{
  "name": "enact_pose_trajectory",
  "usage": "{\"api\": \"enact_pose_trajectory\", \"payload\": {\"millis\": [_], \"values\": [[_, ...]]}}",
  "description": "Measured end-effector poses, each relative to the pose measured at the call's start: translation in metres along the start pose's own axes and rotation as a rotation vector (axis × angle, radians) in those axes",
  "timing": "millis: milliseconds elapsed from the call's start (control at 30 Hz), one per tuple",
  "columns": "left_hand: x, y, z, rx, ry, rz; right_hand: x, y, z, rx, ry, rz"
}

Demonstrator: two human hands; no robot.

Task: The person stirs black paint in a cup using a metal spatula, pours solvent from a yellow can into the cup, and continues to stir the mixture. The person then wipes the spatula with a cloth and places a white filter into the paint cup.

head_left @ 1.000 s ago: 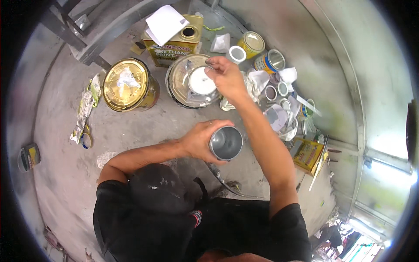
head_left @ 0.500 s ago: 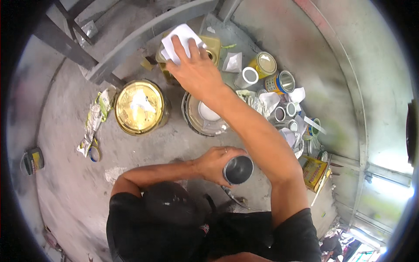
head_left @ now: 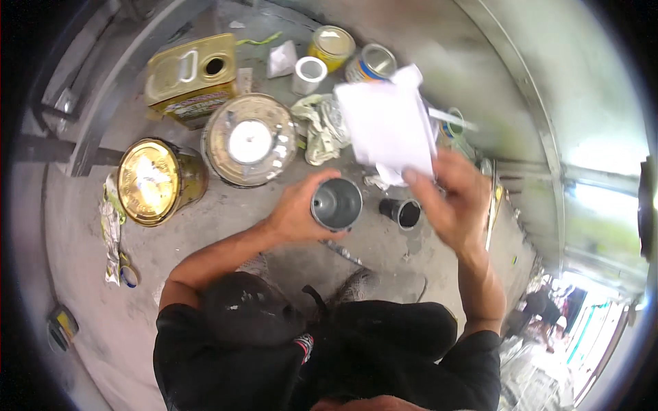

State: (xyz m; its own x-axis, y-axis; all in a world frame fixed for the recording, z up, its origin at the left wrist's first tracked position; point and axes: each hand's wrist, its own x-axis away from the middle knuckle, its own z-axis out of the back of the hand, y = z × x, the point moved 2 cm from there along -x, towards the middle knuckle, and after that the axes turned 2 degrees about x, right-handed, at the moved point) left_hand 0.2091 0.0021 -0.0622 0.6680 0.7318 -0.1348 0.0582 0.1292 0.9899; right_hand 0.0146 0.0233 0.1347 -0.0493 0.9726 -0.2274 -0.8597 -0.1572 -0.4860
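Observation:
My left hand (head_left: 293, 214) wraps round a grey cylindrical cup (head_left: 336, 205), its open mouth facing up and its inside grey. My right hand (head_left: 456, 195) is to the right of the cup, pinching a small stack of white paper (head_left: 385, 127) by its near edge. The paper is in the air, blurred a little, and hides part of the clutter behind it. Below it, a small dark cup (head_left: 408, 214) stands on the floor between my hands. Beyond the left hand sits a round bucket (head_left: 223, 147) with a whitish disc in the middle of its top.
A gold round can (head_left: 145, 181) stands at the left, and a rectangular gold tin (head_left: 164, 74) with a handle and round opening at the back. Crumpled cloth (head_left: 321, 133), a white cup (head_left: 310, 72), a yellow can (head_left: 332, 44) and a blue-banded can (head_left: 373, 63) line the back right.
My right hand has drawn back from above the rectangular tin to the right side, carrying the white paper. The left hand still holds the cup. The view has shifted.

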Motion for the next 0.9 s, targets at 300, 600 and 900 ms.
{"api": "enact_pose_trajectory", "payload": {"millis": [300,600,900], "values": [[-0.039,0.01,-0.069,-0.012,-0.048,-0.279,0.136,0.047,0.007,-0.206,-0.079,-0.118],[-0.021,-0.002,-0.117,-0.06,-0.223,-0.225,0.163,0.067,0.02,-0.057,0.023,-0.186],[-0.006,0.018,-0.141,0.349,-0.415,0.498,0.171,0.065,0.004,-0.074,-0.086,-0.107]]}}
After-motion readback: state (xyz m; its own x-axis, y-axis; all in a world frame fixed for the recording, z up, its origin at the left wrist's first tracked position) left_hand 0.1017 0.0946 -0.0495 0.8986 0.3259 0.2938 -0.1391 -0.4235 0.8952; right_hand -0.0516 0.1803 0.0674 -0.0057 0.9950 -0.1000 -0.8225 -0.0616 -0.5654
